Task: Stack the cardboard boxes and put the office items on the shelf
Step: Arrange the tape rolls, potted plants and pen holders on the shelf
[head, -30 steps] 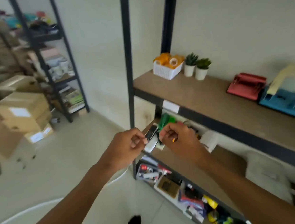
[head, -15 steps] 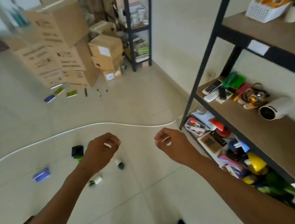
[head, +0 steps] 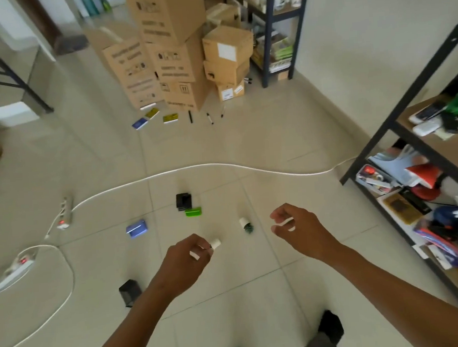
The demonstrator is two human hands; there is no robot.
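Stacked cardboard boxes (head: pixel 174 54) stand at the far wall, with a smaller stack (head: pixel 227 61) beside them. Office items lie on the floor: a black item (head: pixel 183 201), a green one (head: pixel 193 211), a blue one (head: pixel 137 228), a black box (head: pixel 129 292) and a small tipped potted plant (head: pixel 246 224). A second white pot (head: pixel 215 243) lies just past the fingertips of my left hand (head: pixel 185 261); I see no grip on it. My right hand (head: pixel 298 228) hovers loosely curled and holds nothing. The black shelf (head: pixel 395 128) stands at the right, crowded with items.
A white cable (head: pixel 221 165) snakes across the tiles to two power strips (head: pixel 65 213). Several markers (head: pixel 210 118) and small cards (head: pixel 170 118) lie in front of the boxes. Another shelf (head: pixel 267 47) stands in the far corner. My feet show at the bottom edge.
A second ago both hands held small items at the shelf's middle board. I have turned away towards the floor; both hands are now lowered and hold nothing.
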